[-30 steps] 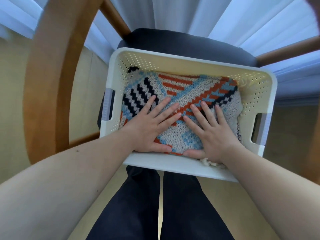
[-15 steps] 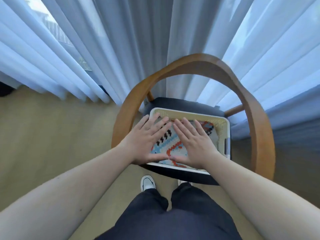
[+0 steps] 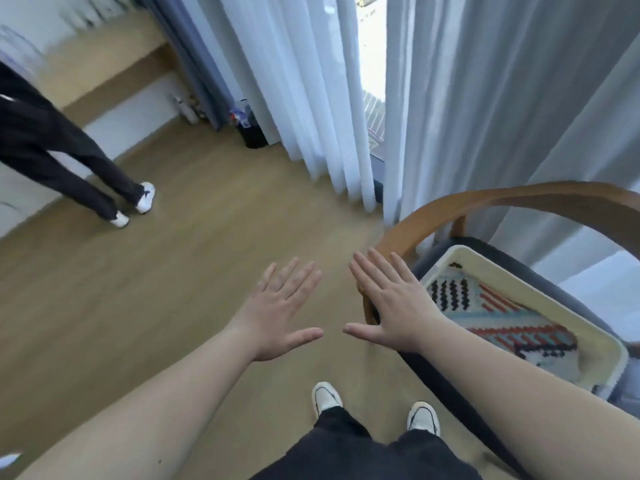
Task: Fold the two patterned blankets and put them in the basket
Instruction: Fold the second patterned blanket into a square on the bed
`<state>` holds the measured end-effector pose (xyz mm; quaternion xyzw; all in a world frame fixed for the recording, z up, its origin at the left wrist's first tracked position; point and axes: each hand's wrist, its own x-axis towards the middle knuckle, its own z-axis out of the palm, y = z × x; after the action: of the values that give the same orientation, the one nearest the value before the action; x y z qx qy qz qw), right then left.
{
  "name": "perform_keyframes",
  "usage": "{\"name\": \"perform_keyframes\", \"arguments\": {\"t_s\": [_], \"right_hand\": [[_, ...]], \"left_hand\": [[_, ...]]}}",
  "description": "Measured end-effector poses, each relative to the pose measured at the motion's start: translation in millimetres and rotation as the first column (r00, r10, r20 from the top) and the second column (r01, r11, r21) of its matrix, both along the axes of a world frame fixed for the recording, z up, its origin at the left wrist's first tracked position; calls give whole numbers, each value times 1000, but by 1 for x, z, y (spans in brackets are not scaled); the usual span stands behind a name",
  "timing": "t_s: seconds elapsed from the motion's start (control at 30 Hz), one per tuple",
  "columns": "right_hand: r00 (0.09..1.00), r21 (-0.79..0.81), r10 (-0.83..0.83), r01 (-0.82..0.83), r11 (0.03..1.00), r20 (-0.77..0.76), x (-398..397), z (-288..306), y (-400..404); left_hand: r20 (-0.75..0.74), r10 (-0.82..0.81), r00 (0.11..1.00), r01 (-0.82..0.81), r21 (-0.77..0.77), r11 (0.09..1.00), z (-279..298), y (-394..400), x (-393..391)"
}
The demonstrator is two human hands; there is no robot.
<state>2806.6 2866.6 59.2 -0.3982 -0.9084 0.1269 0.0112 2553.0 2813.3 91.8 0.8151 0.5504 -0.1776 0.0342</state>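
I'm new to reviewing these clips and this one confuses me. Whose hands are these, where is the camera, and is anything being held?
There is no machine here. One wide-angle camera sits on a person's head and looks forward and down, so the two bare arms reaching out from the bottom edge belong to the wearer. The left hand and right hand are both spread flat with open fingers above the wooden floor, holding nothing. To the right, a white basket sits on a wooden chair and holds a folded patterned blanket; only one pattern shows on top. The wearer's shoes appear below. A second person's legs stand at far left, near the curtains.
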Motion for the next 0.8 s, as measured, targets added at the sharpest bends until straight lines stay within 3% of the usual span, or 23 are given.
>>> {"name": "perform_keyframes", "arguments": {"t_s": [0.2,0.43,0.63,0.7,0.8], "right_hand": [[951,71,306,-308,949,32,-134,40,-43],[804,130,595,-589,798,-14,-358,95,-165],[613,141,789,-778,613,-46,-510,106,-292],[556,126,831,-822,555,-37,-549,101,-320],[461,96,887,-882,461,-24,-613,85,-351]], "left_hand": [[119,422,899,-430,47,902,32,-121,-103],[169,792,586,-810,146,568,61,-308,-252],[174,939,298,-951,141,276,70,-468,-344],[121,963,240,-963,159,220,66,-502,-366],[152,986,73,-988,146,51,58,-536,-403]]}}
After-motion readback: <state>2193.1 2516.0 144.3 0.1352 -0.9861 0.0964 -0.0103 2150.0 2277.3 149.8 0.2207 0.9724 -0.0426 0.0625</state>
